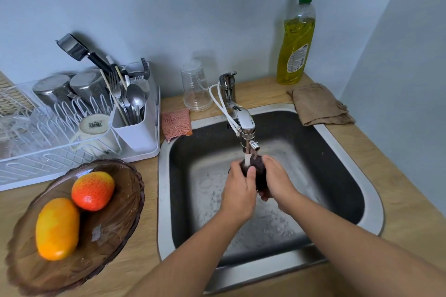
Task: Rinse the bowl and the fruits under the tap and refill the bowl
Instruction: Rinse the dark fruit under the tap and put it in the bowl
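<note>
Left of the sink (164,200), on the wooden counter, we find the brown glass bowl (120,212) standing upright with beads of water on its inner face, so we judge its own rinse done. Two fruits already lie in it: a yellow-orange mango (57,229) at the side farthest from the sink, and a red-orange fruit (93,190) touching it on the side nearer the sink. We take these two for rinsed and returned, though we cannot see for certain that they are wet. Over the sink, under the tap (245,125), the water runs in a white stream (248,159) onto a dark fruit (260,173), which is the piece in hand now. Our left hand (237,190) grasps it from the bowl's side, fingers wrapped round it and thumb laid across its front. Our right hand (277,181) cups it from the other side, fingers curled against it, so both hands hold it in the stream above the wet basin. Right of the sink we see only a folded cloth (318,106) and no further fruit. By our reckoning the task is near its end. What is left is to finish this rinse, carry the dark fruit across to the bowl left of the sink, and turn the water off.
</note>
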A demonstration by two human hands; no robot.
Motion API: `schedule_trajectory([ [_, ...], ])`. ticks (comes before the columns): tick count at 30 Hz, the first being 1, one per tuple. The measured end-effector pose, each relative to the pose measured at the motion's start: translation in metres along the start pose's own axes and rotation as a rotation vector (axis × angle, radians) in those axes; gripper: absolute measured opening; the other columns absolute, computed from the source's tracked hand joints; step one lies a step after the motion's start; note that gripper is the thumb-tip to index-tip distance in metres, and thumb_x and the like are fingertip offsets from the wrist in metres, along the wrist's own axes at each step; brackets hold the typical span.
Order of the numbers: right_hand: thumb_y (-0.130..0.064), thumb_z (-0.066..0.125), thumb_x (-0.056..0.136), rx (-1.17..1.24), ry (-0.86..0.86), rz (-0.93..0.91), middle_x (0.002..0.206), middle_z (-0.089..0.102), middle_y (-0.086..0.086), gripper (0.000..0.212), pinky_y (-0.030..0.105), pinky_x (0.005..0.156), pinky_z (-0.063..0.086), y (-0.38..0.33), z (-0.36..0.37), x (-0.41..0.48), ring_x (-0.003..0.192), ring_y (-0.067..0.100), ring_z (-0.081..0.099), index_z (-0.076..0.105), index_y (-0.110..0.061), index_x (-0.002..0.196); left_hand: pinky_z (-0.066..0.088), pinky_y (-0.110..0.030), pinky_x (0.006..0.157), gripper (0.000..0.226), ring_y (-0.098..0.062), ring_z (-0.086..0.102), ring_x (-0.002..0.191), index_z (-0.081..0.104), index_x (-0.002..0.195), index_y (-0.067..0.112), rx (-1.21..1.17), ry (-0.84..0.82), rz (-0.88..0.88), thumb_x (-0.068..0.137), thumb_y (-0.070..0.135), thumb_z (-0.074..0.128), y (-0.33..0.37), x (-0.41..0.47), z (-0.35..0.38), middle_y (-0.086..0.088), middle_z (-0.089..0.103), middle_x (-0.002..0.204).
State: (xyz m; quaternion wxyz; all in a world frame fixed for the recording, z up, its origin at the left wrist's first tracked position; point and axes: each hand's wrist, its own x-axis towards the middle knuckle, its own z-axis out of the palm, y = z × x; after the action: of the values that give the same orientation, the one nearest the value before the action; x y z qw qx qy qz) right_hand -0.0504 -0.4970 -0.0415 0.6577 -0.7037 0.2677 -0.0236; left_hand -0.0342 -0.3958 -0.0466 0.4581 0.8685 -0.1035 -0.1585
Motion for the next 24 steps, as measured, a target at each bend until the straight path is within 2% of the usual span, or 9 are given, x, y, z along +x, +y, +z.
schedule_trajectory([
  [5, -0.038, 0.027, 0.099, -0.061, -0.073, 0.013, 0.068, 0.055, 0.011, 0.034, 0.027, 0.042, 0.039, 0.002, 0.002, -0.006, 0.046, 0.019, 0.049, 0.054, -0.023, 0.085, 0.041, -0.030, 0.089, 0.031, -0.013, 0.051, 0.103, 0.042, 0.126, 0.027, 0.059, 0.048, 0.127, 0.101, 0.038, 0.028, -0.009, -0.001, -0.006, 0.001, 0.053, 0.116],
  [8, -0.039, 0.029, 0.100, -0.194, -0.134, -0.132, 0.084, 0.060, 0.002, 0.026, 0.025, 0.055, 0.044, 0.003, 0.008, -0.009, 0.065, 0.012, 0.056, 0.053, -0.028, 0.101, 0.052, -0.034, 0.078, 0.030, -0.017, 0.058, 0.091, 0.046, 0.117, 0.031, -0.018, 0.079, 0.121, 0.099, 0.046, 0.027, -0.011, 0.003, -0.010, -0.001, 0.060, 0.105],
  [10, -0.036, 0.031, 0.100, -0.382, -0.144, -0.331, 0.104, 0.058, -0.003, 0.028, 0.023, 0.076, 0.046, 0.005, 0.005, -0.010, 0.089, 0.006, 0.056, 0.049, -0.027, 0.120, 0.050, -0.028, 0.053, 0.035, -0.017, 0.058, 0.065, 0.051, 0.108, 0.025, -0.192, 0.013, -0.052, 0.100, 0.047, 0.025, -0.006, 0.007, -0.014, -0.006, 0.062, 0.085],
  [12, -0.045, 0.027, 0.095, -0.657, -0.152, -0.512, 0.117, 0.052, -0.005, 0.043, 0.029, 0.089, 0.043, 0.012, 0.000, -0.009, 0.103, 0.008, 0.051, 0.044, -0.027, 0.131, 0.039, -0.022, 0.041, 0.048, -0.015, 0.047, 0.044, 0.056, 0.108, 0.019, -0.340, -0.117, -0.331, 0.101, 0.049, 0.019, -0.002, 0.010, -0.020, -0.008, 0.056, 0.067],
  [13, -0.049, 0.025, 0.092, -0.707, -0.148, -0.552, 0.116, 0.052, -0.006, 0.047, 0.031, 0.088, 0.043, 0.015, -0.002, -0.010, 0.103, 0.009, 0.051, 0.046, -0.028, 0.128, 0.036, -0.021, 0.041, 0.053, -0.014, 0.043, 0.041, 0.057, 0.108, 0.017, -0.365, -0.166, -0.418, 0.100, 0.051, 0.017, -0.001, 0.011, -0.023, -0.008, 0.053, 0.063],
  [15, -0.047, 0.025, 0.093, -0.625, -0.095, -0.530, 0.102, 0.059, -0.004, 0.041, 0.032, 0.078, 0.046, 0.018, -0.003, -0.009, 0.091, 0.011, 0.055, 0.054, -0.024, 0.111, 0.034, -0.021, 0.042, 0.055, -0.014, 0.041, 0.042, 0.057, 0.107, 0.017, -0.291, -0.214, -0.419, 0.099, 0.055, 0.017, 0.001, 0.009, -0.026, -0.008, 0.053, 0.063],
  [18, -0.038, 0.026, 0.097, -0.379, -0.010, -0.270, 0.074, 0.059, 0.008, 0.043, 0.032, 0.051, 0.046, 0.007, 0.001, -0.002, 0.059, 0.017, 0.053, 0.058, -0.012, 0.085, 0.045, -0.027, 0.049, 0.040, -0.022, 0.057, 0.057, 0.049, 0.109, 0.022, -0.109, -0.155, -0.154, 0.098, 0.054, 0.028, -0.001, 0.002, -0.020, -0.010, 0.060, 0.076],
  [21, -0.037, 0.026, 0.100, -0.206, -0.097, 0.031, 0.069, 0.058, 0.013, 0.042, 0.023, 0.036, 0.036, -0.005, -0.003, 0.001, 0.046, 0.022, 0.051, 0.058, -0.013, 0.088, 0.052, -0.033, 0.054, 0.027, -0.020, 0.059, 0.063, 0.046, 0.105, 0.025, -0.059, -0.096, 0.041, 0.097, 0.049, 0.037, -0.004, -0.003, -0.015, -0.006, 0.064, 0.088],
  [24, -0.039, 0.030, 0.101, -0.195, -0.172, -0.089, 0.073, 0.059, 0.007, 0.030, 0.022, 0.040, 0.038, -0.002, -0.001, -0.011, 0.049, 0.016, 0.054, 0.053, -0.020, 0.099, 0.042, -0.025, 0.042, 0.048, -0.013, 0.051, 0.046, 0.058, 0.099, 0.017, -0.176, -0.073, -0.147, 0.099, 0.053, 0.026, 0.000, 0.007, -0.022, -0.007, 0.063, 0.072],
])
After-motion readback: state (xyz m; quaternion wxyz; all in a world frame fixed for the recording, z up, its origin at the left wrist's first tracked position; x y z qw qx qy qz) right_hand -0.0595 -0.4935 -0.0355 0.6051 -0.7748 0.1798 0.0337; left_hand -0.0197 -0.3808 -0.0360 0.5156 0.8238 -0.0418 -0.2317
